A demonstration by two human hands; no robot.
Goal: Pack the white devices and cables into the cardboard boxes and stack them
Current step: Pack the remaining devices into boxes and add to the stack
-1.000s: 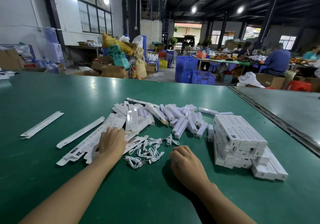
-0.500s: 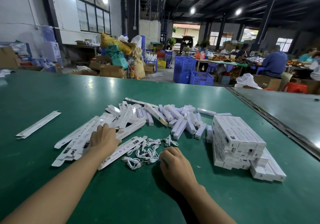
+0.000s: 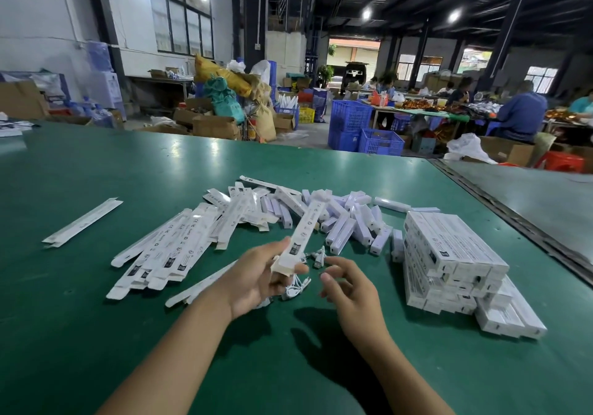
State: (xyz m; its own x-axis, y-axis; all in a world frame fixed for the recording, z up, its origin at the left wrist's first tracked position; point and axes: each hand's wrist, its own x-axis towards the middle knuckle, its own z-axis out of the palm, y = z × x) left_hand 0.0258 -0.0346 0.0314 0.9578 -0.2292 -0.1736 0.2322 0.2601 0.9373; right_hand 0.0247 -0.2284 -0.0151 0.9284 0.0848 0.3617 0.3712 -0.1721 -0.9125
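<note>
My left hand point(image 3: 256, 283) grips the near end of a long flat white box point(image 3: 305, 231), lifted above the green table point(image 3: 96, 334) and pointing away from me. My right hand point(image 3: 353, 292) hovers just right of it, fingers loosely curled and holding nothing. Small white cables point(image 3: 317, 255) lie between and under my hands. A heap of white devices point(image 3: 346, 228) sits behind them. Unfolded flat boxes point(image 3: 173, 247) lie fanned out at the left. Packed boxes point(image 3: 449, 254) are stacked at the right.
One flat box point(image 3: 83, 222) lies alone at the far left of the table. A metal seam point(image 3: 513, 222) runs along the table's right side. Beyond the table stand blue crates point(image 3: 362, 132), cardboard cartons and people seated at other benches.
My left hand has come off the pile of flat boxes with one box in its grip. My right hand has lifted from the table and its fingers have loosened.
</note>
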